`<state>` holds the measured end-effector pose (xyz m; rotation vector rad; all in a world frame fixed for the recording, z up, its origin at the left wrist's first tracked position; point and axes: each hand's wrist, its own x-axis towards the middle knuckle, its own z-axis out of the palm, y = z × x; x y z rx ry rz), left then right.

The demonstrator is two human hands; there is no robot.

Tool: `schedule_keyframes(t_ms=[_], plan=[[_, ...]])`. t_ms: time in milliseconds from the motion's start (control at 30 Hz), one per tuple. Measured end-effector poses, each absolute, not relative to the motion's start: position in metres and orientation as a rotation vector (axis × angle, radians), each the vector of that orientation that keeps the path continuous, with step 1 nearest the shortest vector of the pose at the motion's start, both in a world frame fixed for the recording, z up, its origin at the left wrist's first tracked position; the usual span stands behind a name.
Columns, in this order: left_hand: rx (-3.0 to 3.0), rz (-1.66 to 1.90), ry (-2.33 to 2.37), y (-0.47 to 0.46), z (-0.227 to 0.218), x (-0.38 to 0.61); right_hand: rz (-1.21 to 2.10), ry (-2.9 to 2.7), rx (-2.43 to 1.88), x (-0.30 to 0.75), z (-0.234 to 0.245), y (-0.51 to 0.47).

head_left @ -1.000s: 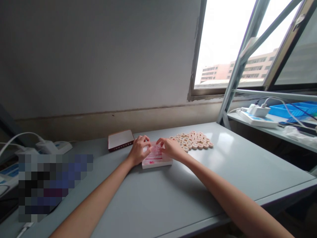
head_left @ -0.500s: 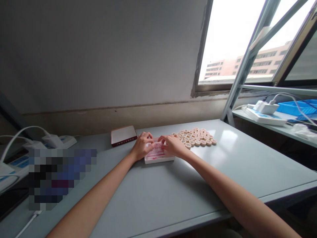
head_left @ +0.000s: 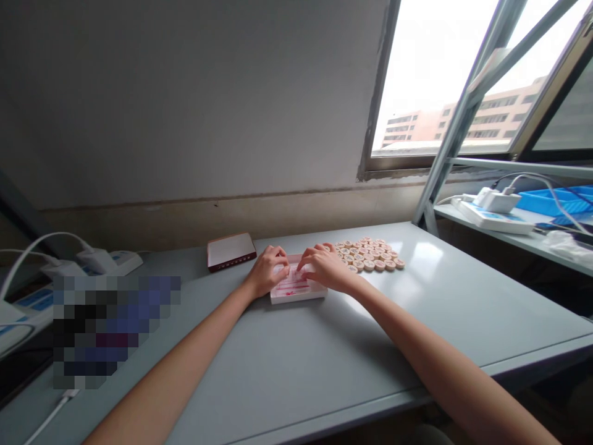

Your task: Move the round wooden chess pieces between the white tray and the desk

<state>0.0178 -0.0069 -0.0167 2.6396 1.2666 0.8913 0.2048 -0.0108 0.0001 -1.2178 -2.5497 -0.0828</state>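
Left hand (head_left: 269, 270) and right hand (head_left: 328, 269), fingers curled, fingertips on the pink-printed top of a flat white box (head_left: 296, 292); whether they pinch it cannot be told. The box lies on the grey bench (head_left: 324, 358), between a red-edged lid (head_left: 230, 251) and clustered round wooden pieces (head_left: 371, 255).

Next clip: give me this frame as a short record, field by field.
left hand: fingers on the left edge of the white box
right hand: fingertips on the pink-printed sheet lying in the box
beside: round wooden pieces in a flat cluster right of the box; red case behind it, to the left
surface: grey table
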Motion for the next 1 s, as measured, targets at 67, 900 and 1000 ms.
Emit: schedule_keyframes(t_ms=[67, 900, 1000], plan=[[2.639, 0.898, 1.266, -0.007, -0.016, 0.018, -0.095, -2.591, -1.218, 0.205, -0.001, -0.013], [2.305, 1.039, 1.742, 0.018, -0.040, 0.003, 0.184, -2.644, -1.590, 0.265, 0.030, -0.003], [2.292, 1.031, 1.714, 0.018, -0.038, 0.003, 0.174, -2.646, -1.577, 0.266, 0.029, -0.002]])
